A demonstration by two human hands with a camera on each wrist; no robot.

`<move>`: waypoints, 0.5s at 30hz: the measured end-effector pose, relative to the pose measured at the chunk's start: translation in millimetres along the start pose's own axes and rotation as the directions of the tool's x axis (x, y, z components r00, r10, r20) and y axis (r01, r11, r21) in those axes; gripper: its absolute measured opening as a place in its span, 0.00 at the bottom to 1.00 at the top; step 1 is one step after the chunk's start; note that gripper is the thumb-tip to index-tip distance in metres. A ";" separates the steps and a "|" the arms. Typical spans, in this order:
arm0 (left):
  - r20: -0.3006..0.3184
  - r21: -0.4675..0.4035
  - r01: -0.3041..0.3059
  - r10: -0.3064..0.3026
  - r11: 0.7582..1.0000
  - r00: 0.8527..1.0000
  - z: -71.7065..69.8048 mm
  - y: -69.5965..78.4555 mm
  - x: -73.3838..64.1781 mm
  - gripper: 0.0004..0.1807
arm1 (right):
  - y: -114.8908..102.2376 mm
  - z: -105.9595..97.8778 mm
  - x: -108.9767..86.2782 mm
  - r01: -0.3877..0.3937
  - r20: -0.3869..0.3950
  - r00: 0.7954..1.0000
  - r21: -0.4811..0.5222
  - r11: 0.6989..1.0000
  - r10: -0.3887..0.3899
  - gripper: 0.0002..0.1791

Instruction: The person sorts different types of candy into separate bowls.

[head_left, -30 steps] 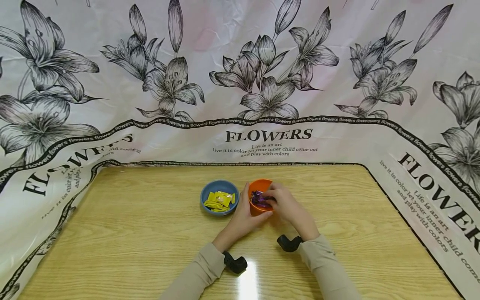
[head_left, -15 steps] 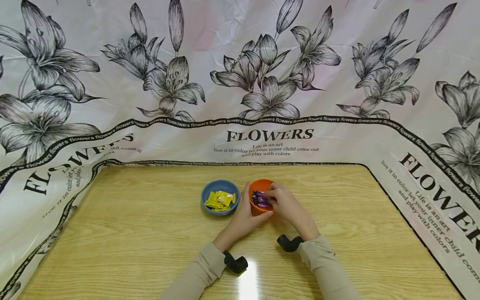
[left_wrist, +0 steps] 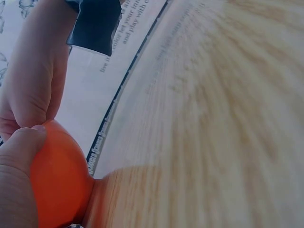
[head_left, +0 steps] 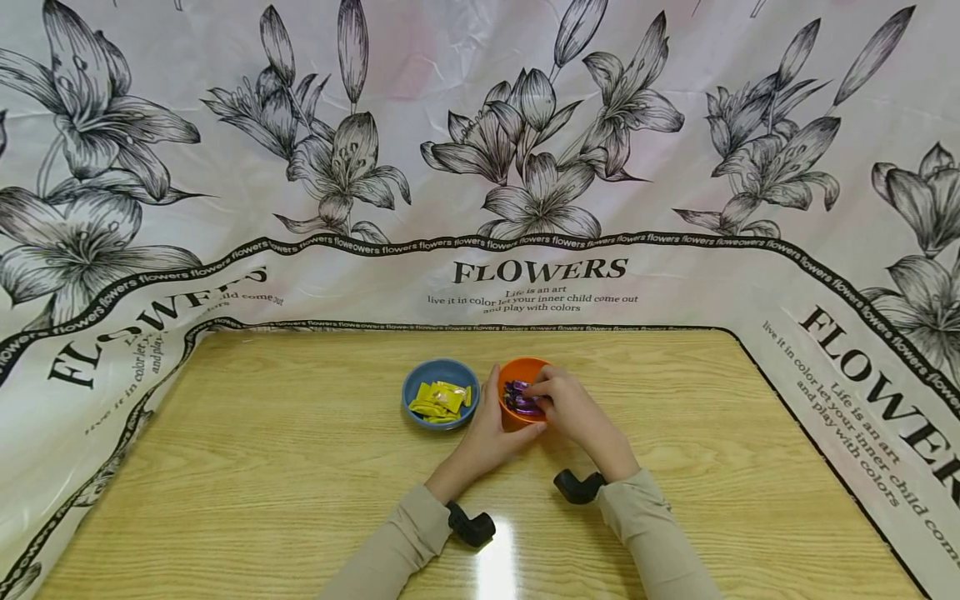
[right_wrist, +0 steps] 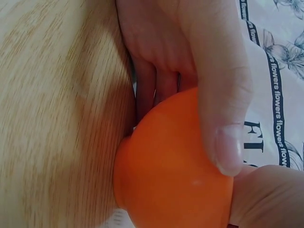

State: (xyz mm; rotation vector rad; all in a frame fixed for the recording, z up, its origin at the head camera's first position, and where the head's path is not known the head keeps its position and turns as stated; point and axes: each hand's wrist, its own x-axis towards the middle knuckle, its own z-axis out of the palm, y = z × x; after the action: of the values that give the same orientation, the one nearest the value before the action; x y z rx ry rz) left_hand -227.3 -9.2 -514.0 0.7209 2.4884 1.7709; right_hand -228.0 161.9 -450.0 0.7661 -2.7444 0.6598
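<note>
My left hand (head_left: 491, 433) grips the orange bowl (head_left: 522, 367) from the left and front, its thumb lying along the near side. Inside that bowl are small candies in shiny purple wrappers (head_left: 517, 400). My right hand (head_left: 573, 408) reaches over the right rim with bent fingers among the candies; whether it pinches one is hidden. In the right wrist view, the left thumb (right_wrist: 228, 142) presses the outer wall of the orange bowl (right_wrist: 175, 161). The left wrist view shows the right hand (left_wrist: 35, 80) at the bowl's rim.
A blue bowl (head_left: 415, 377) of candies in yellow wrappers (head_left: 442, 400) stands just left of the orange one. Both bowls are on a wood-grain table (head_left: 300, 483). A flower-printed sheet (head_left: 540, 292) borders the table's back and sides.
The right fingers shift slightly among the purple candies. The left hand and both bowls stay in place, apart from a tiny shift of the whole view.
</note>
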 end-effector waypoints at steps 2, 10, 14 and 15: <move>-0.001 -0.004 -0.003 0.003 1.000 1.000 -0.1 0.1 0.0 0.62 | -0.8 -0.3 0.3 -0.008 0.003 1.000 0.004 1.000 0.008 0.11; -0.008 0.010 0.018 -0.018 1.000 1.000 -0.9 -0.4 -2.4 0.63 | -7.3 -7.0 -0.8 0.001 -0.058 0.998 0.046 0.999 0.002 0.10; -0.028 -0.008 0.015 -0.015 1.000 0.999 0.2 -0.4 -6.1 0.64 | -15.1 -18.4 -4.9 0.048 -0.117 0.992 0.078 0.996 -0.039 0.10; -0.031 -0.021 0.013 -0.013 1.000 0.999 0.2 0.2 -7.5 0.63 | -17.5 -21.9 -6.9 0.059 -0.132 0.990 0.087 0.994 -0.048 0.10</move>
State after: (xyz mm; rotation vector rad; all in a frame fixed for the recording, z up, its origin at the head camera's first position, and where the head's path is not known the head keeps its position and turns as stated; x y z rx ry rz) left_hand -220.5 -11.7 -515.9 0.6795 2.4845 1.8152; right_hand -210.9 162.0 -426.7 0.7842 -2.5827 0.7987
